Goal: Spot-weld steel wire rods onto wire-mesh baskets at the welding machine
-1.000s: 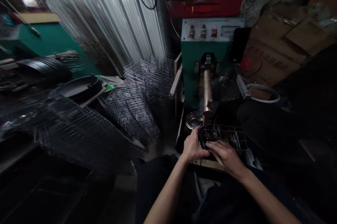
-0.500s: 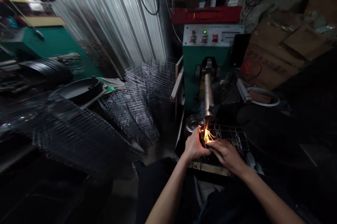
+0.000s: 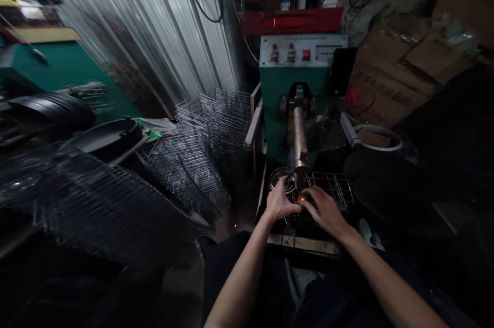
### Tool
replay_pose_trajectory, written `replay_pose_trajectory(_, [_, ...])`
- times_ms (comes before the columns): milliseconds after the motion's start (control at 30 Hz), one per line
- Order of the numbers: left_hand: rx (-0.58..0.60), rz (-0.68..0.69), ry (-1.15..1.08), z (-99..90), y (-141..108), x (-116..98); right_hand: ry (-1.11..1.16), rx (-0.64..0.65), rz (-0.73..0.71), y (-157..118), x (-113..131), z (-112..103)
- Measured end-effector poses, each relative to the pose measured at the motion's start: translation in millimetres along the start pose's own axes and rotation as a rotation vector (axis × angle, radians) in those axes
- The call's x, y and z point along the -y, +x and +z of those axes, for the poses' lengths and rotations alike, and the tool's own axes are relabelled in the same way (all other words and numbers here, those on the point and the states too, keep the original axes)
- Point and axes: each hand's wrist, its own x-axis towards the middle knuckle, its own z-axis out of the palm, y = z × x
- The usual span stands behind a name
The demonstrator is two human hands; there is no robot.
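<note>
My left hand [image 3: 281, 202] curves over the near side of a metal wire grid [image 3: 332, 184], its thumb stretched toward my right hand. Opposite it, my right hand [image 3: 323, 211] pinches at the same grid with bent fingers. Between my fingertips a small orange spot glows. Just above them hangs the thick round electrode arm [image 3: 300, 138] of a green spot-welding machine [image 3: 276, 96]. Behind my left fingers sits a round metal dish [image 3: 278, 176]. My fingers hide the part of the grid under the arm.
Stacked wire grids [image 3: 210, 127] stand left of the machine, with more wire racks [image 3: 111, 199] nearer. A wooden strip [image 3: 303, 244] lies before my hands. Right are a grey ring-shaped frame [image 3: 380, 138] and cardboard boxes [image 3: 389, 86]. A tiny spark [image 3: 235, 225] shows at left.
The bright spray of sparks has died down to a small glow. The machine's green lamp has gone dark. The grid and my hands have shifted slightly; the view has swung a little right.
</note>
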Motion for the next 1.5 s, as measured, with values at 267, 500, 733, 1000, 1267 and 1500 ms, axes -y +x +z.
replay_pose_trajectory(267, [-0.032,0.021,0.035,1.5,-3,-1,0.049,-0.079,-0.039,-2,-2,3])
replay_pose_trajectory(500, [0.025,0.003,-0.006,-6.8,23,10,-0.169,-0.13,0.033,12,-16,5])
replay_pose_trajectory(733, [0.038,0.031,0.005,-10.3,34,13,-0.182,-0.062,0.034,18,-31,0])
replay_pose_trajectory(1000, [0.037,0.041,0.06,-13.3,40,14,-0.127,-0.085,0.056,23,-30,2])
replay_pose_trajectory(1267, [0.15,0.093,0.096,-30.3,30,32,-0.072,-0.155,0.145,-40,-56,-25])
replay_pose_trajectory(1500, [0.156,0.057,-0.038,-34.4,-5,84,-0.414,-0.026,1.064,-276,-156,-107])
